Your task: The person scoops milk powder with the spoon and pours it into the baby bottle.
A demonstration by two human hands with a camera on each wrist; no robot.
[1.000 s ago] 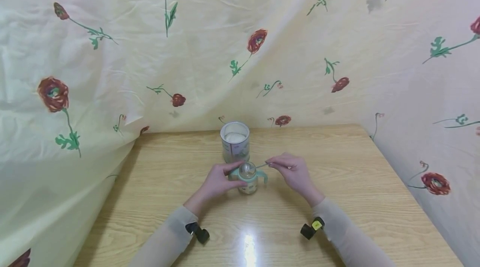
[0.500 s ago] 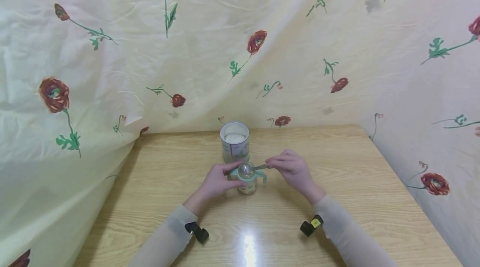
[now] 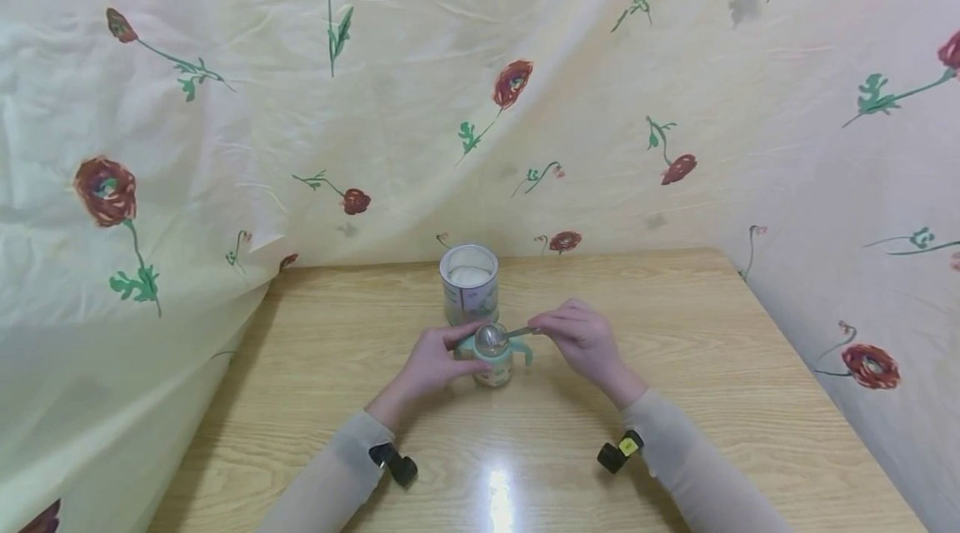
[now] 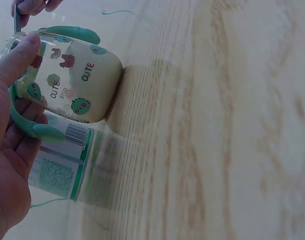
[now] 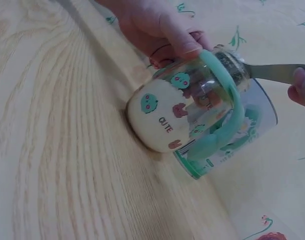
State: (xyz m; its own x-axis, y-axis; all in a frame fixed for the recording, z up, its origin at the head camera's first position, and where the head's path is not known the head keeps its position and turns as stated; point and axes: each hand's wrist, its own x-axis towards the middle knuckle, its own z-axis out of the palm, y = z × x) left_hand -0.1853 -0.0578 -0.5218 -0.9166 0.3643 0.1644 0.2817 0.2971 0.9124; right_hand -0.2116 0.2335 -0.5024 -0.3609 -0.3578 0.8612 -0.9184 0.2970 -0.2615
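Note:
A clear baby bottle (image 3: 495, 375) with mint-green handles and "CUTE" prints stands on the table, its lower part filled with something cream-coloured. My left hand (image 3: 433, 362) grips it from the left around the upper part, thumb in front in the left wrist view. Between the thumb and fingers of my right hand (image 3: 587, 341) is the handle of a metal spoon (image 5: 275, 72). The spoon's bowl is at the bottle's mouth, with its handle slanting up to the right. Just behind the bottle stands an open tin (image 3: 471, 301) with whitish contents.
The wooden table (image 3: 337, 308) runs back to a flower-patterned cloth (image 3: 405, 100) that hangs behind it and along both sides. A light glare (image 3: 499, 500) shows near the front of the tabletop. Each sleeve carries a small black wrist camera (image 3: 405, 471).
The spoon has turned in my right hand, from a thin edge-on look to a broader handle, and shifted slightly left. The bottle has moved a touch left; the tin stays put.

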